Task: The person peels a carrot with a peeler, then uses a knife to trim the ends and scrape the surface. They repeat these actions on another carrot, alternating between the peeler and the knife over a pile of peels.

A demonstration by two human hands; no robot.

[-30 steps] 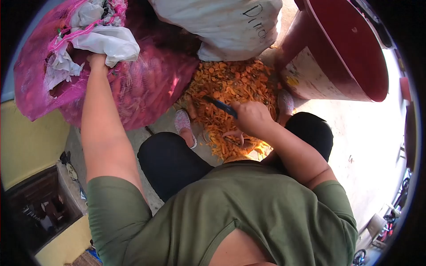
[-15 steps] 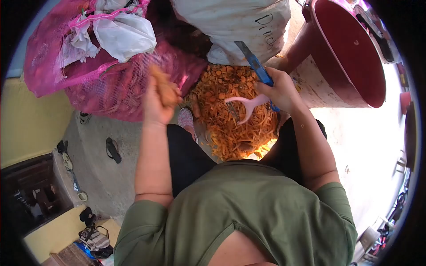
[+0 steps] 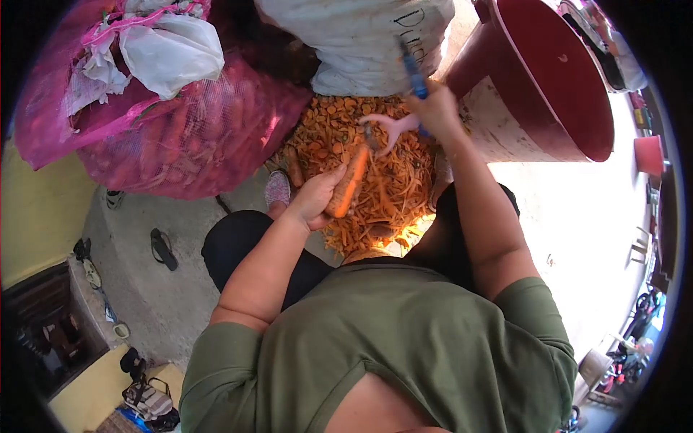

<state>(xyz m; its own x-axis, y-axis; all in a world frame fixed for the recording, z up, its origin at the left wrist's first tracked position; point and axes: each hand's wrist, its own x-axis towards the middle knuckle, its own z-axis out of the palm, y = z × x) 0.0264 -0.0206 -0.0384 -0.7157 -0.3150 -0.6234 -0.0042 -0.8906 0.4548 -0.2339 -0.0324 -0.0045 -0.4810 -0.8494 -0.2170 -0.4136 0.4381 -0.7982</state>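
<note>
My left hand (image 3: 317, 196) is closed around the lower end of a carrot (image 3: 351, 182), which points up and to the right with a bright peeled strip along it. My right hand (image 3: 435, 112) is closed on a pink Y-shaped peeler (image 3: 394, 128) and a blue utility knife (image 3: 414, 75), the knife pointing away from me. The peeler's head is right at the carrot's far end. Below both hands spreads a heap of carrot peelings and cut ends (image 3: 397, 189). The right hand's fingers are slightly blurred.
A pink mesh sack of carrots (image 3: 195, 141) lies at the left, with white plastic (image 3: 173, 56) on it. A white sack with handwriting (image 3: 354, 50) stands ahead. At the right is a large dark red bucket (image 3: 505, 108). A black flip-flop (image 3: 164, 249) lies on the floor.
My left hand has moved from beside the mesh sack to above the peelings with the carrot. The right hand still has the peeler and knife, now with the peeler at the carrot's end.
</note>
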